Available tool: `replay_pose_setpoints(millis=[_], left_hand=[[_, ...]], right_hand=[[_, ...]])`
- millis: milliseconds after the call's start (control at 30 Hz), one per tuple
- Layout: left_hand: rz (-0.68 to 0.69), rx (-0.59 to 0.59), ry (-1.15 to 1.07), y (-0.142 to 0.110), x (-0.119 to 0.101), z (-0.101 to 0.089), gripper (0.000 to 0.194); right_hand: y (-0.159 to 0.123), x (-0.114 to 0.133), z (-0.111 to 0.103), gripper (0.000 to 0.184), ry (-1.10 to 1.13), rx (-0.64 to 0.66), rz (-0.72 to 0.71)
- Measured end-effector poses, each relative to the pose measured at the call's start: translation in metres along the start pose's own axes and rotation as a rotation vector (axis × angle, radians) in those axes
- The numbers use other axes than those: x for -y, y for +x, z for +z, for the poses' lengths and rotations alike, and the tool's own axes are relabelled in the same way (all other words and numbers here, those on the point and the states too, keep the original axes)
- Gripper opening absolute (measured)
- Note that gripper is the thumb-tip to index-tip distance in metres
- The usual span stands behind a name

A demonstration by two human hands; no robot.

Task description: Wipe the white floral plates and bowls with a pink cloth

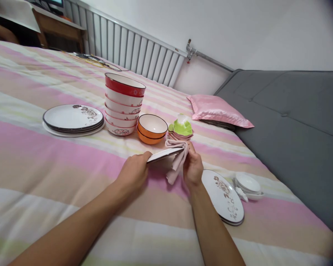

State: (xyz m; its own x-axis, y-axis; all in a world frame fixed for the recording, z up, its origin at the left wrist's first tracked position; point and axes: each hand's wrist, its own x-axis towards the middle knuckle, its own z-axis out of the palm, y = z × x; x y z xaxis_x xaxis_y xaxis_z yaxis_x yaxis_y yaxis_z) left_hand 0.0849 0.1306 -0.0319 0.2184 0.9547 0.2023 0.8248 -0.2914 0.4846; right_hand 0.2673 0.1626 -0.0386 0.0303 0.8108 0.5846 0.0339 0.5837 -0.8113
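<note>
Head view: a plate (162, 155) is held up above the bed (100, 166), tilted so that it shows nearly edge-on, in front of the orange bowls (153, 125). The left hand (133, 171) grips it by the near-left rim, its thumb on top. The right hand (193, 166) is closed on a pink cloth (179, 162), which is folded over the plate's right edge with a loose end hanging below. How the right fingers sit beneath the cloth cannot be told.

The step looks like wiping the rim. To do it well, the left grip should be firm but confined to the edge, so that little of the face is covered or smudged. The cloth is best pinched over both faces at once, with light, even pressure, and drawn along the curve rather than across it; a glazed rim would likely slip if the right hand pulled hard. Turning the plate a little at a time in the left hand would bring each part of the rim to the cloth. Gathering up the hanging end would stop it dragging. Elbow room matters too: the plate stack (223, 197) lies just beside the right forearm, and the green dish (183, 127) sits just beyond the cloth.
</note>
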Motion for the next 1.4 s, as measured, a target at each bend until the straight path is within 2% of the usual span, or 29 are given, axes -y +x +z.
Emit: replay_pose_setpoints(millis=[100,200,367,533,700,800,933,1133,1233,1400], left_hand=[[-0.023,0.022,-0.077,0.004,0.002,-0.003,0.022],[-0.011,0.031,-0.111,0.007,0.007,-0.003,0.020],[0.024,0.048,-0.088,0.010,0.014,0.001,0.022],[0.039,0.023,-0.116,0.006,0.012,0.001,0.024],[0.070,-0.005,-0.117,0.002,0.008,0.001,0.023],[0.089,-0.013,-0.107,0.001,0.007,0.002,0.022],[0.091,0.001,-0.068,0.002,0.006,0.003,0.021],[0.059,0.028,-0.021,0.003,0.005,0.002,0.020],[0.038,0.031,-0.034,0.004,0.006,0.000,0.024],[-0.016,0.057,-0.086,0.009,0.013,0.000,0.027]], right_hand=[[0.003,0.002,-0.006,0.042,0.162,0.111,0.132],[0.004,0.003,-0.009,0.043,0.005,0.147,0.133],[0.004,0.011,-0.008,0.029,-0.363,0.192,-0.113],[0.003,0.030,-0.001,0.026,-0.666,0.294,-0.314],[-0.010,0.043,0.023,0.019,-0.983,0.335,-0.441],[-0.019,0.044,0.038,0.020,-1.067,0.324,-0.560],[-0.020,0.041,0.039,0.020,-1.080,0.315,-0.592],[-0.007,0.036,0.019,0.018,-0.977,0.359,-0.519],[-0.001,0.033,0.009,0.018,-0.849,0.336,-0.434],[0.005,0.016,-0.009,0.030,-0.524,0.267,-0.232]])
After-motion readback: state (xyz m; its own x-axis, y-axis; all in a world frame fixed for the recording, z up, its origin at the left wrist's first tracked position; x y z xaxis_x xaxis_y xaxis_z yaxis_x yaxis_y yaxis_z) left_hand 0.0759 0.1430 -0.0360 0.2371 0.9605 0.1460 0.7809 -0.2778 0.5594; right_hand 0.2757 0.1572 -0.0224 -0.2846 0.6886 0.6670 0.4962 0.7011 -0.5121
